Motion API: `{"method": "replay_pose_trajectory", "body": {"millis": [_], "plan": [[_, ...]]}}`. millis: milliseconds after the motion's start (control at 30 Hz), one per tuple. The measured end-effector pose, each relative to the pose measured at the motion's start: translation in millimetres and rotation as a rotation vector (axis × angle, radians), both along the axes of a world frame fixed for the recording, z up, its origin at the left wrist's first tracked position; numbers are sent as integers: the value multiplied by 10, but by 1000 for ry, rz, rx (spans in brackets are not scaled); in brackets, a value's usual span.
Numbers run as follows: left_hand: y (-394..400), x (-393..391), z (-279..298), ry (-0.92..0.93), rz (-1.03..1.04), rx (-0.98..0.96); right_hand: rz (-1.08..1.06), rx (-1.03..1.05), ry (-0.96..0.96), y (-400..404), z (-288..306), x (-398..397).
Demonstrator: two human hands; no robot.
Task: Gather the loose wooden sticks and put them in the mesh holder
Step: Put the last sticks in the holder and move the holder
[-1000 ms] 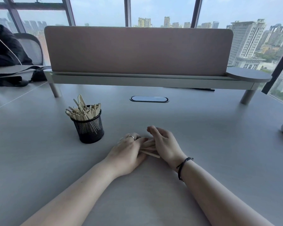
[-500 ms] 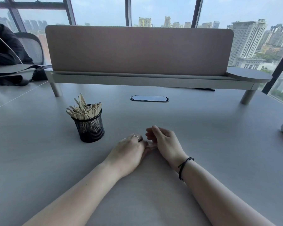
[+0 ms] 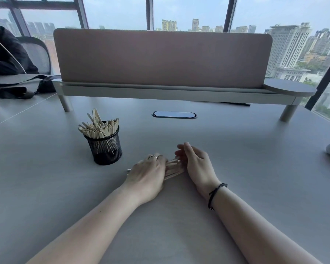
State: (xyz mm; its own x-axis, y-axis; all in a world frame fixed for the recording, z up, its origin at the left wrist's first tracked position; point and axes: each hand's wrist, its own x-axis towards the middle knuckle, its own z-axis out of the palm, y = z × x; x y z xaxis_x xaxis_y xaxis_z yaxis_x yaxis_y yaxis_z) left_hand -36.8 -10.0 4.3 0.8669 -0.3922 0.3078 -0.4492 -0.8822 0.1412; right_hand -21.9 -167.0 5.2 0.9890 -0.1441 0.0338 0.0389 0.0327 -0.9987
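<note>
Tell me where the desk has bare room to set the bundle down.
Bare desk lies right of the right hand, up to the cable port. Also left of the mesh holder. Crowded: between the holder and the left hand, where loose sticks lie.

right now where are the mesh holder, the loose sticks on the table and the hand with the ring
mesh holder (image 3: 105, 148): head view, on its black mesh side wall.
loose wooden sticks (image 3: 174, 169): head view, on the bundle showing between the hands.
left hand (image 3: 148, 173): head view, on the back of the hand wearing the ring.
</note>
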Motion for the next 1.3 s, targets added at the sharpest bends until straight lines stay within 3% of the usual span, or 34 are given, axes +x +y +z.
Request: {"method": "replay_pose_trajectory", "body": {"millis": [100,233,300,433,500,667,800,1033,1167,1300], "plan": [[56,-15,-21,-61,-17,-55,-4,-34,2,-17,5,-13],[114,58,-12,-228,-63,-198,9,-233,-23,-28,-20,-18],[154,93,1,-337,-27,-339,89,-437,-62,-31,10,-75],[244,94,101,-320,11,-741,401,-1074,-252,23,22,-256],[302,86,149,-325,11,-830,483,-1227,-293,69,19,-277],[409,162,127,-291,66,-954,415,-1256,-272,144,161,-206],[415,197,80,-156,82,-1093,511,-1248,-107,245,333,-159],[383,187,128,-53,160,-1370,722,-1528,3,610,617,-89],[379,171,142,-29,137,-1440,746,-1552,133,740,685,-51],[382,183,131,-19,138,-1401,650,-1674,-27,848,628,-81]]}}
